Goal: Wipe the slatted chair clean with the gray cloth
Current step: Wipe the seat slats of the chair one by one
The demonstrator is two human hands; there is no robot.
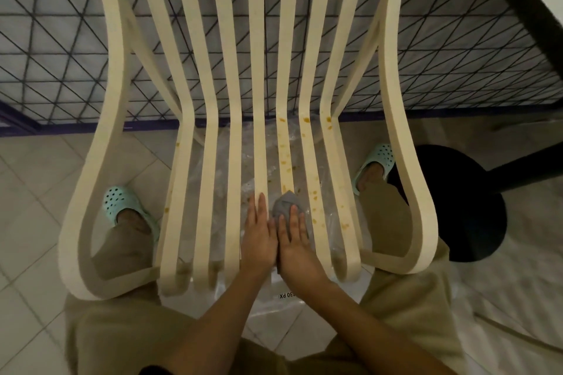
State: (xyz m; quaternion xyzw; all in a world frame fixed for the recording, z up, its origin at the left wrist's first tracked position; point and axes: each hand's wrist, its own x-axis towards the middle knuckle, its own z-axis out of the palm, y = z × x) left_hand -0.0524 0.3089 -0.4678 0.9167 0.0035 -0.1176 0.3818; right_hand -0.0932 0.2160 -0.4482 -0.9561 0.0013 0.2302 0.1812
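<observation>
Person is standing at the front of the cream curved-slat chair [262, 137], looking down onto its seat.

- Right hand [297, 240] is lying flat with straight fingers, pressing the bunched gray cloth [284, 202] onto a centre seat slat. The cloth is poking out at 12 o'clock from the fingertips.
- Left hand [259, 231] is resting flat and spread on the neighbouring slat at 9 o'clock of the cloth, gripping nothing and just touching the right hand.

Progress, as judged: early going.
- Orange-yellow specks [286, 161] are showing along the cloth's slat toward 12 o'clock and on the two slats at 3 o'clock of it, thickest at the seat-back bend.
- A few more spots are sitting on the far slats at 9 o'clock.
- The slats between are looking clean.
- Most of the wiping is waiting.

Hard to read:
- The slat surface under both palms and the cloth is covered.
- The slat tips at 6 o'clock are looking dark and blurred; shadow or dirt, cannot tell.
- The backrest top is running out of frame at 12 o'clock.
- The slat undersides are not showing.
- Whether the cloth is damp cannot be told.
- The crinkled clear plastic sheet [281, 288] under the chair is carrying a printed label, only partly readable.
- The black round pedestal base [463, 207] at 3 o'clock is cut off above.
</observation>
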